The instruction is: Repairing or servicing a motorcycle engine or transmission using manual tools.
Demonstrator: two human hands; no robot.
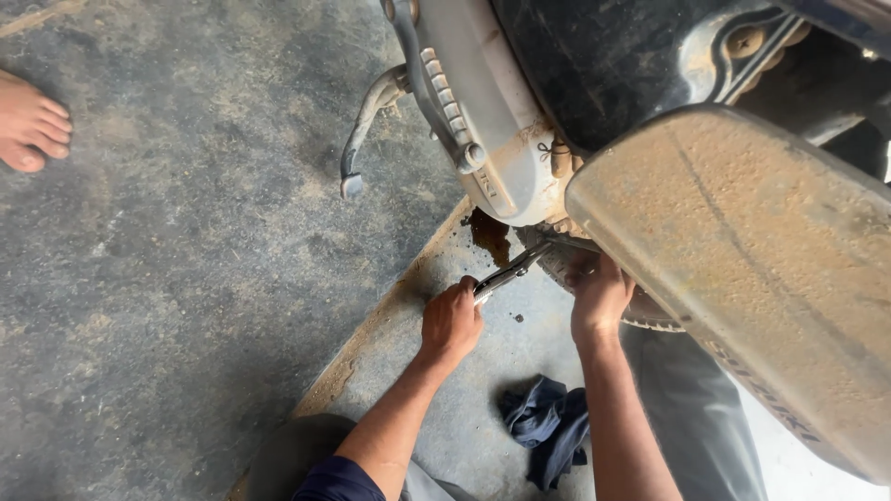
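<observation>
On the far left edge of the grey concrete floor (186,278), another person's bare foot (30,122) rests. Nearer the middle, a curved metal kick lever (367,125) hangs off the dusty silver engine casing (492,121). Below it, the left hand (452,322) is clenched around steel pliers (509,271) pointing under the casing. A crumpled dark blue rag (549,429) lies between the forearms. The right hand (599,299) grips the underside beside the mud-caked exhaust muffler (752,269).

Two hands (452,320), one pliers (509,271), one rag (548,427)
</observation>
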